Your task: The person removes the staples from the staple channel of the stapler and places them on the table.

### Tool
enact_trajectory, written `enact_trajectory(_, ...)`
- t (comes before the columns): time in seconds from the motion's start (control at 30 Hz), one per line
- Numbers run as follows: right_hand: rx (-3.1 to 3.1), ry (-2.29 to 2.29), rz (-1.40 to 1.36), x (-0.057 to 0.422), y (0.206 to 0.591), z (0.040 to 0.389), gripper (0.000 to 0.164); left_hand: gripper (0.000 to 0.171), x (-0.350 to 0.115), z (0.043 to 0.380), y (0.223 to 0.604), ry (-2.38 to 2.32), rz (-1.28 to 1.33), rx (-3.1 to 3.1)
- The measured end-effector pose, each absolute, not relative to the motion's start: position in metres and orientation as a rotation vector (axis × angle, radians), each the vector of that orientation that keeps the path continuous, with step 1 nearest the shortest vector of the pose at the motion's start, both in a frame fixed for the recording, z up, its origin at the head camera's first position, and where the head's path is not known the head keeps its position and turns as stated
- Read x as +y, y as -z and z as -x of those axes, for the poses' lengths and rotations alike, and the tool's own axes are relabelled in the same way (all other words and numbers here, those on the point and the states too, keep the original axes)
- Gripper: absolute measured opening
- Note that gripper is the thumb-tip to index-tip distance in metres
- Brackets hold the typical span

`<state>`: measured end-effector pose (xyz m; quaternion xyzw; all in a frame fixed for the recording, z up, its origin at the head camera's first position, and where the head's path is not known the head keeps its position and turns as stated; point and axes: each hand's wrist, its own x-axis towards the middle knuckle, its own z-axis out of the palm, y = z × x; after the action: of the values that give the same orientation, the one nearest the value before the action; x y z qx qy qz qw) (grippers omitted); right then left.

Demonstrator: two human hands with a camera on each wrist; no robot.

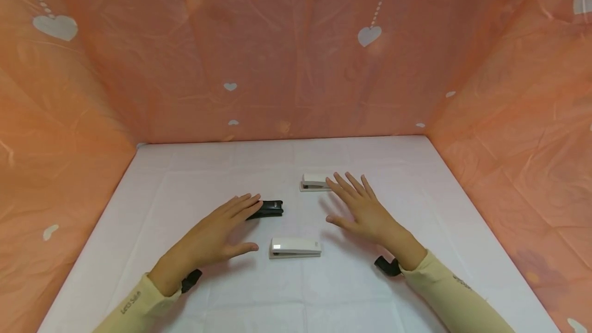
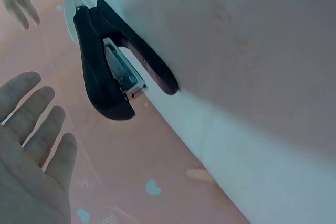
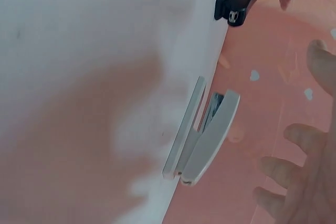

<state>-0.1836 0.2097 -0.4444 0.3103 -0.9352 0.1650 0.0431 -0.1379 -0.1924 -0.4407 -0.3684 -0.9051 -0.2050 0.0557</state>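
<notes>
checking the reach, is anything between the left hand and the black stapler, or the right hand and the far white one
Nothing visible. The left hand hovers open beside the black stapler, and the right hand hovers open beside the far white stapler. The near white stapler lies between the hands, clear of both paths.

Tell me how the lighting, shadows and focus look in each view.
Head view: even, soft light, faint shadows under the left hand and right hand. Left wrist view: black stapler sharp, fingers slightly soft. Right wrist view: white stapler mildly blurred, hazy shadow on the table.

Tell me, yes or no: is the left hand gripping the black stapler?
No: the left hand hovers flat with straight fingers beside the black stapler, which lies on the white table.
</notes>
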Motion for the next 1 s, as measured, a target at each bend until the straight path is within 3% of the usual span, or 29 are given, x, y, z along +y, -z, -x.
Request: enact_trajectory(1.0,-2.748,-0.677,-1.208,0.174,0.448,0.159,0.080,0.083,-0.173,0.143,0.458,0.737,1.282,-2.899)
